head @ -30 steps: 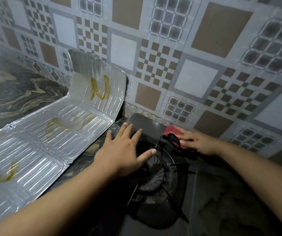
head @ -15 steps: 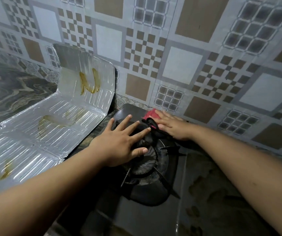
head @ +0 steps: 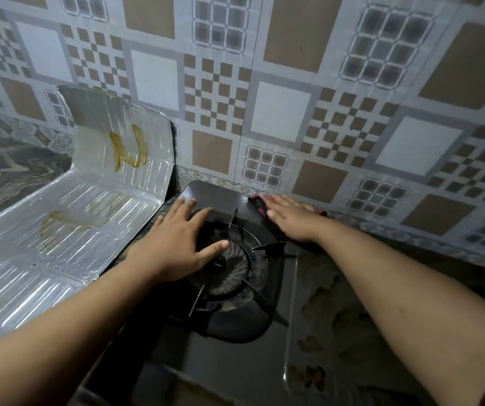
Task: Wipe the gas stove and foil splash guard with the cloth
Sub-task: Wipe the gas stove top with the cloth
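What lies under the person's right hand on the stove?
A red cloth shows past the fingertips of the right hand, pressed flat on the stove. Most of the cloth is covered.

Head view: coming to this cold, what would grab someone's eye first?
Probably the foil splash guard lying at the left, streaked with yellow-brown grease, bright against the dark counter. Next, the two hands on the black gas stove: the left hand rests flat on the burner grate, and the right hand presses a red cloth at the stove's back edge by the patterned tile wall.
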